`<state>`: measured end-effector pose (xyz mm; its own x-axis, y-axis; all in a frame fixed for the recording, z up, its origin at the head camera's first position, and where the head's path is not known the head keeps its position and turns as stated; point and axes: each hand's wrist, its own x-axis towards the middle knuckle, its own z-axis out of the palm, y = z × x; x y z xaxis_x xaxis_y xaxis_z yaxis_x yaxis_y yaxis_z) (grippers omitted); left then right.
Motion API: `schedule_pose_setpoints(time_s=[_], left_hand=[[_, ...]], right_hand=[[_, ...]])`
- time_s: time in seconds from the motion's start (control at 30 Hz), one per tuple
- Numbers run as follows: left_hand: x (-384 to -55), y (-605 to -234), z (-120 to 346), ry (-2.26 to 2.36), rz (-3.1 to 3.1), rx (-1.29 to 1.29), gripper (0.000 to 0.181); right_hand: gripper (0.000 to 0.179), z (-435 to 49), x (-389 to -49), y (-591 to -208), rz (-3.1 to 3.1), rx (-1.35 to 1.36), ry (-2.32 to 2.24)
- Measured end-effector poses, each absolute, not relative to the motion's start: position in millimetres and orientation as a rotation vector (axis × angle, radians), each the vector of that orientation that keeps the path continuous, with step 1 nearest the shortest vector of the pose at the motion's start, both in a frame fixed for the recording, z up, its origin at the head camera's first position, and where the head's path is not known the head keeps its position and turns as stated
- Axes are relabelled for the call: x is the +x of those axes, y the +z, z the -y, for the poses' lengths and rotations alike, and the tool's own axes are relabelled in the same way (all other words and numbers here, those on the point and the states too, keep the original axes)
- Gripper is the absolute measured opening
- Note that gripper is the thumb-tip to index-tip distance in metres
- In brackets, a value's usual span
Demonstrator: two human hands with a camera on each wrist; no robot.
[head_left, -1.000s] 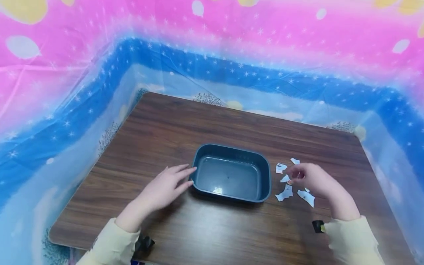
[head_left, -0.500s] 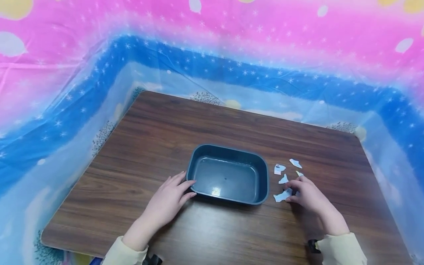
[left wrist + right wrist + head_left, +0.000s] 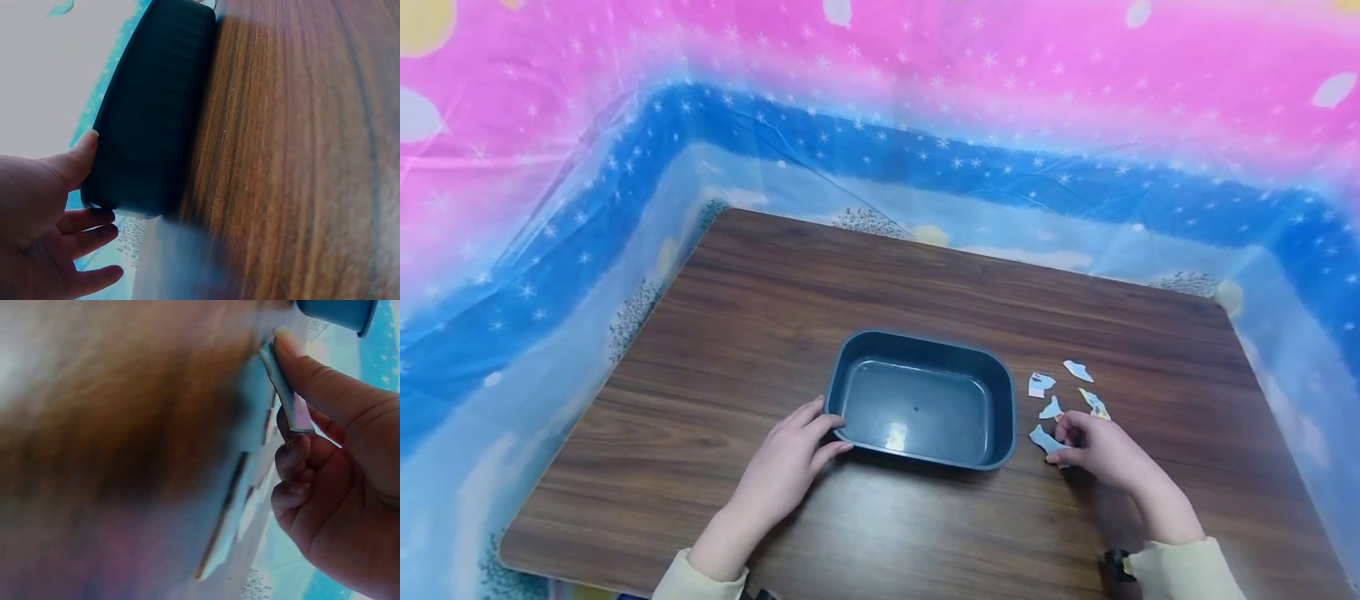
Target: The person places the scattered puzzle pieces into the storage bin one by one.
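As right hand [image 3: 1103,446] pinches, paper scrap [image 3: 1046,441], between thumb and fingers

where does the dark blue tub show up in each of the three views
Head: the tub sits just below and right of centre.
Left wrist: upper left, its outer side showing.
Right wrist: near the top right corner, cut off by the top edge.
Shared landmark: the wooden table.

Scraps [image 3: 1041,384] lie right of the tub [image 3: 880,400].
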<state>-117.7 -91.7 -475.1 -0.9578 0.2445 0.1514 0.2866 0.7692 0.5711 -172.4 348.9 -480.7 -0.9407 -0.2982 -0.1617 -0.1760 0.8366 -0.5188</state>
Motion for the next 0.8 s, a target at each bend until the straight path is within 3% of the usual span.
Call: schedule_pose_setpoints(time_s=[0.17, 0.43, 0.7, 0.8], left_hand=[[-119.0, -477.0, 88.1, -0.972, 2.895, -0.423, 0.027], [-118.0, -480.3, 89.8, -0.963, 2.852, -0.434, 0.029], [-112.4, -484.1, 92.8, -0.761, 2.855, -0.526, 0.065], [-112.5, -484.5, 93.8, -0.726, 2.874, -0.540, 0.067]], right_hand=[[0.014, -344.6, -175.8, -454.2, -2.823, -0.188, -0.787], [0.029, -279.6, -204.2, -412.9, -2.913, -0.033, -1.048], [0.019, -176.2, -233.5, -414.0, -2.757, -0.224, -1.022], [0.016, -146.4, -241.6, -417.0, -2.713, -0.266, -0.943]])
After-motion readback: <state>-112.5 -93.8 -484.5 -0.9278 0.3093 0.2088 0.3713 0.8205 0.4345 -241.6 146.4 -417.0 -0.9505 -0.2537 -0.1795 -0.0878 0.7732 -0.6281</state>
